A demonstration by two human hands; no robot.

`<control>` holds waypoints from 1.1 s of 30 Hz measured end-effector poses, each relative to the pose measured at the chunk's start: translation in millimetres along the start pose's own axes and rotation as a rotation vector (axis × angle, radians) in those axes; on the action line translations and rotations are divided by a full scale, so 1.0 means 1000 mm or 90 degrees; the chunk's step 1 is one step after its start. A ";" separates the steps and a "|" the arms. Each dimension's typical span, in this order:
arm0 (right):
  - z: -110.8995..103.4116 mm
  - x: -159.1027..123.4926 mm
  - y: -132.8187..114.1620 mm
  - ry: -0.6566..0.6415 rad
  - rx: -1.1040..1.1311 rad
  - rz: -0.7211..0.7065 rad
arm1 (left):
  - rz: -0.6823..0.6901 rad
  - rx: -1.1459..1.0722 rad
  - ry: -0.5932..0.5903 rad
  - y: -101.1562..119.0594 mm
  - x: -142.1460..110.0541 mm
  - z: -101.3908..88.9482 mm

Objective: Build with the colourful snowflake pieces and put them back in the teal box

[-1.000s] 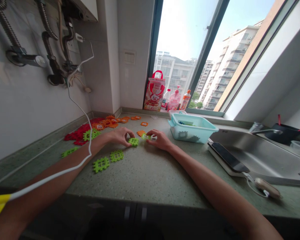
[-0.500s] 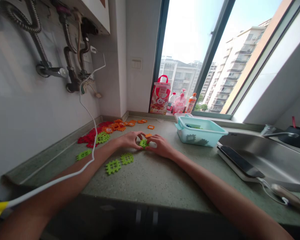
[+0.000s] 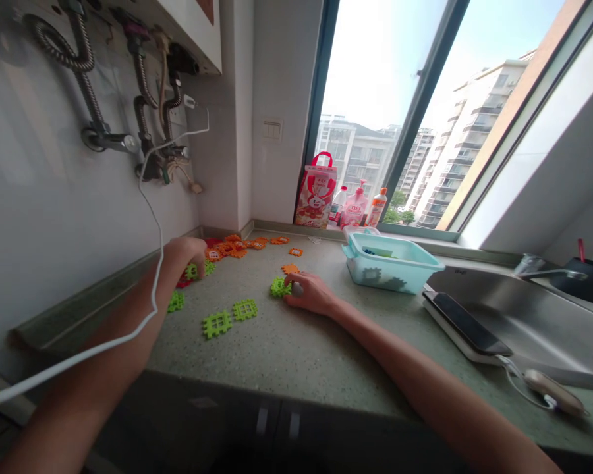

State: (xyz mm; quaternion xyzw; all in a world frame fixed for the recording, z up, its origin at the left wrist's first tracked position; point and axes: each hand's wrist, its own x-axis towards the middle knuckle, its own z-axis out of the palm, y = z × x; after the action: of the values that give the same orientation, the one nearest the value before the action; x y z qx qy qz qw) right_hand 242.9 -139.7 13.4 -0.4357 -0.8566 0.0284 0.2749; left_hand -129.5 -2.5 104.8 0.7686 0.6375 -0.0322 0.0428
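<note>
My right hand (image 3: 310, 291) rests on the counter, thumb and fingers closed on a small green interlocking tile (image 3: 279, 287) with notched edges. On the left, my left hand (image 3: 190, 252) reaches down over the pile with bent fingers around a green lattice tile (image 3: 192, 270); its fingertips are partly hidden. Another green tile (image 3: 209, 266) is beside that hand. Two flat green tiles, one nearer (image 3: 217, 324) and one farther (image 3: 246, 309), lie between my arms. One more green tile (image 3: 176, 301) lies by my left forearm. An orange tile (image 3: 290, 268) is just behind my right hand.
Orange tiles (image 3: 234, 246) and partly hidden red tiles (image 3: 184, 283) lie at the back left. A light-blue plastic tub (image 3: 393, 263) holding pieces stands right of centre. A phone (image 3: 467, 322) lies beside the sink (image 3: 538, 329). A white cable (image 3: 159, 263) hangs across my left forearm.
My left hand has left the small green tile and moved left to the green tiles by the red pile. My right hand stays on the small tile. The view has shifted slightly.
</note>
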 end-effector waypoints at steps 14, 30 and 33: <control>-0.017 -0.005 -0.004 -0.071 0.026 -0.049 | -0.007 -0.151 -0.198 0.035 -0.002 0.014; -0.166 -0.049 0.056 0.351 -0.368 0.091 | 0.449 -0.256 -0.025 0.129 -0.014 0.053; -0.180 -0.067 0.076 0.370 -0.407 0.264 | 0.486 -0.263 0.054 0.140 -0.021 0.057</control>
State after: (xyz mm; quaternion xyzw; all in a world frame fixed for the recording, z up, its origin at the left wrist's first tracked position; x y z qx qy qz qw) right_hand 419.1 -178.4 114.2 -0.6498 -0.6053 -0.3055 0.3436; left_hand 4.7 -55.0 53.7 0.9252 0.3016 0.1458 0.1783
